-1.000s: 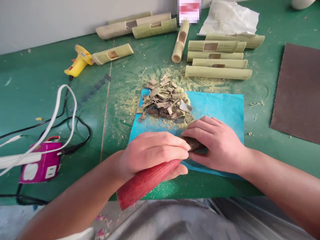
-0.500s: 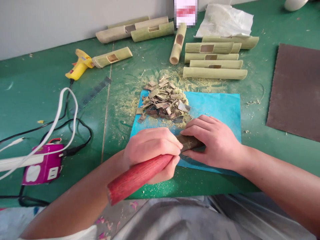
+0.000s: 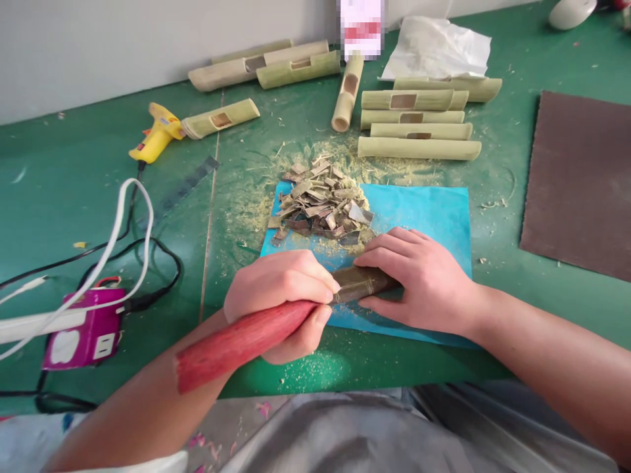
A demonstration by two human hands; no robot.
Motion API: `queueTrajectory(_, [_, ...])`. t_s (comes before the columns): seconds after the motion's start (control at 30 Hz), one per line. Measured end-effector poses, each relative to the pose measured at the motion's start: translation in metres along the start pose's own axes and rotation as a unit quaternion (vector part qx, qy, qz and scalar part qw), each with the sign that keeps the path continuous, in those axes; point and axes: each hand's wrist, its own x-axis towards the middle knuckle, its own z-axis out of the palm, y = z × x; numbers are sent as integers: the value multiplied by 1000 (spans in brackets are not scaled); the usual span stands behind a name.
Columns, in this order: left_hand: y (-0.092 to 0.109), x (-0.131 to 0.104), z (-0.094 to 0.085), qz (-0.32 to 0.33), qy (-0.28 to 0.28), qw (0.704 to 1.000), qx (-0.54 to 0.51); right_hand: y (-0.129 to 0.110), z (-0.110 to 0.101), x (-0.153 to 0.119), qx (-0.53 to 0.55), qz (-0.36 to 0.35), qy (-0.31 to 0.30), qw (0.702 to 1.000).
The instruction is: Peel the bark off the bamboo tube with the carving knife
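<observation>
My left hand [image 3: 283,299] is closed around a tool with a thick red wooden handle [image 3: 236,345]; the tool's working end is hidden by my fingers. Just right of my fingertips lies a dark brown piece of bamboo [image 3: 362,282]. Fingers and thumb of my right hand [image 3: 424,282] press on that piece from both sides. Both rest over a blue sheet [image 3: 419,210]. A heap of thin brown and grey chips [image 3: 320,203] sits on the sheet's upper left, with yellowish dust around it.
Cut bamboo tubes [image 3: 419,148] lie at the back. A yellow glue gun [image 3: 160,135] touches another tube at the left. Cables run to a purple power box [image 3: 86,328]. A dark brown sheet [image 3: 579,184] lies right, a white crumpled bag [image 3: 436,49] behind.
My left hand and the red-handled tool have moved left, uncovering more of the dark bamboo. My right hand keeps its hold. The whole view has shifted slightly.
</observation>
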Motion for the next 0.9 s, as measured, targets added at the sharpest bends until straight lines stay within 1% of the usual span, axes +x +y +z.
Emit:
queueTrajectory(0.1, [3,1,-1,-23,15,1000,-4,-1,-2,-1,5,1,-5,1000])
queueTrajectory(0.17, [3,2,-2,-25,8,1000,6,-2,-3,-2,24,-3,5,1000])
queueTrajectory(0.23, [2,4,-2,-19,-1,1000,9,-1,-5,-2,51,2,46,998])
queueTrajectory(0.33, [-1,6,-2,-27,-7,1000,-4,2,-8,-3,73,39,123,989])
queueTrajectory(0.4, [-2,6,-3,-43,-10,999,-12,4,-9,-3,75,65,140,985])
queueTrajectory(0.43, [-2,5,-3,-56,-5,998,-16,5,-9,-3,75,70,138,985])
queueTrajectory(0.47, [-2,3,-4,-68,11,997,-21,5,-8,-3,71,66,133,986])
queueTrajectory(0.5, [-2,1,-5,-80,37,996,-28,4,-8,-2,59,58,127,988])
queueTrajectory(0.57, [-3,-4,-8,-93,106,989,-38,0,-7,-1,9,34,112,993])
queueTrajectory(0.6, [-3,-6,-10,-89,137,986,-39,-3,-6,0,-26,22,106,994])
queueTrajectory(0.67, [-5,-9,-15,-75,158,984,-28,-10,-5,1,-88,6,72,993])
queueTrajectory(0.73, [-7,-8,-19,-51,213,975,-36,-14,-4,1,-124,-13,45,991])
queueTrajectory(0.77, [-8,-7,-21,-29,218,975,-46,-16,-3,1,-139,-24,38,989])
queueTrajectory(0.8, [-10,-6,-22,-30,191,980,-52,-16,-2,1,-151,-40,35,987])
queueTrajectory(0.87, [-13,-3,-23,-48,195,977,-68,-16,0,0,-176,-81,28,981])
queueTrajectory(0.9, [-14,-2,-23,-42,192,977,-82,-15,1,0,-184,-96,27,978])
